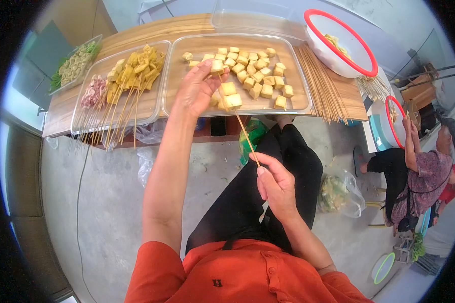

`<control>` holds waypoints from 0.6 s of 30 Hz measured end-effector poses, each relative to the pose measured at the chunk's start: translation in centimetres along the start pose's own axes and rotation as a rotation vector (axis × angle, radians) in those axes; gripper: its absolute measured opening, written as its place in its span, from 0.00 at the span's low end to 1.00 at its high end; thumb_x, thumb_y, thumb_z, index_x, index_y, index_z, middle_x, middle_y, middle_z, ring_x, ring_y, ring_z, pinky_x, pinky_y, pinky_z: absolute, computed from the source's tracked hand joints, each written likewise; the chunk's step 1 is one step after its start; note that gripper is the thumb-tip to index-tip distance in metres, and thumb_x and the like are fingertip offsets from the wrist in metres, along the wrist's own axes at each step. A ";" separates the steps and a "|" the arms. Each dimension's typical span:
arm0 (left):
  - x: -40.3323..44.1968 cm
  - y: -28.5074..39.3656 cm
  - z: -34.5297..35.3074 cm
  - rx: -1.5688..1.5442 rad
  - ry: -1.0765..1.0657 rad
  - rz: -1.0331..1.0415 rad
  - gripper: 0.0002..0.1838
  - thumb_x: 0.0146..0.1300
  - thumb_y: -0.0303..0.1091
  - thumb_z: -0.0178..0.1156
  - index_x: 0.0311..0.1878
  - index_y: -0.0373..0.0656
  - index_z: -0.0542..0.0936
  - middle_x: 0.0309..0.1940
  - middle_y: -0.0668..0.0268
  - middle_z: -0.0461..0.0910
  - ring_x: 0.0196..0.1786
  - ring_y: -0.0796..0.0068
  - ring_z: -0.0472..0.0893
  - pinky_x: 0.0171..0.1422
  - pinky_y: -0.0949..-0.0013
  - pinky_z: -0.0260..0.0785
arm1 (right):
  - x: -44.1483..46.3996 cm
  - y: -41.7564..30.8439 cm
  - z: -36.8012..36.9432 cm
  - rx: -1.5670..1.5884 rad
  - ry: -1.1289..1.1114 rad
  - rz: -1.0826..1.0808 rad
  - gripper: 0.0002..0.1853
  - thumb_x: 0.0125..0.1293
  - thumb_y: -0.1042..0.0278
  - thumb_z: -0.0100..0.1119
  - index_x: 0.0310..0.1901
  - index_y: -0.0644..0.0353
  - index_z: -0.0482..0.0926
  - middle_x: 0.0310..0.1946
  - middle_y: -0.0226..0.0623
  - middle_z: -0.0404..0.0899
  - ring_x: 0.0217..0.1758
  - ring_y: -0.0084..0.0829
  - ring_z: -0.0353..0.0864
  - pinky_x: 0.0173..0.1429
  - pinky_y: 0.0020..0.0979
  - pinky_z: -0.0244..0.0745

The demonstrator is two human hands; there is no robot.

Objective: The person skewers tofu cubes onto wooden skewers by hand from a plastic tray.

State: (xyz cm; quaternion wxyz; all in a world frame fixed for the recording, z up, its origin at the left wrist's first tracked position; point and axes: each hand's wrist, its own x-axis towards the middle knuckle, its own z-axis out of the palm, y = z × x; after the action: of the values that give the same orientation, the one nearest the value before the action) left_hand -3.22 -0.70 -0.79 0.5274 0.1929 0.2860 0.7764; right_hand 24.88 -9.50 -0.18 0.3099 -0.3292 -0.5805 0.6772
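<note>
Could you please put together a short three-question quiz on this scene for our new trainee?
1. Multiple choice: which hand grips the lower part of the wooden skewer? A) left; B) right; C) neither.
2. True or false: the left hand holds a pale yellow cube.
3. Fill in: the large white bowl beside the spare sticks has a ____ rim.

Key: 1. B, the right hand. 2. True. 3. Red.
</note>
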 end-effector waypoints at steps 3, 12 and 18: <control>0.2 -0.1 -0.3 -0.004 -0.009 0.003 0.10 0.69 0.30 0.58 0.49 0.34 0.76 0.44 0.56 0.82 0.45 0.62 0.84 0.51 0.65 0.81 | 0.1 0.1 0.1 0.009 0.003 0.002 0.16 0.73 0.72 0.48 0.61 0.62 0.74 0.18 0.18 0.64 0.17 0.10 0.61 0.21 0.17 0.57; -0.1 -0.1 0.1 0.018 0.021 0.002 0.12 0.68 0.30 0.60 0.50 0.33 0.76 0.44 0.56 0.82 0.45 0.64 0.84 0.51 0.67 0.80 | 0.7 0.0 0.6 -0.002 0.005 -0.004 0.16 0.73 0.72 0.49 0.60 0.62 0.75 0.18 0.18 0.65 0.17 0.11 0.61 0.21 0.17 0.57; 0.0 -0.2 0.0 0.045 0.005 0.002 0.13 0.68 0.31 0.60 0.50 0.34 0.77 0.45 0.57 0.82 0.46 0.65 0.83 0.53 0.66 0.78 | 0.9 -0.1 0.6 -0.011 0.008 -0.009 0.16 0.73 0.71 0.49 0.60 0.62 0.75 0.18 0.19 0.65 0.17 0.11 0.62 0.21 0.18 0.58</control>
State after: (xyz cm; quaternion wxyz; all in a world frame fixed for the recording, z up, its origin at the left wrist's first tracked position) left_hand -3.11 -0.68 -0.92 0.5216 0.2030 0.3046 0.7707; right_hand 23.87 -9.06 -0.07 0.3135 -0.3307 -0.5844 0.6714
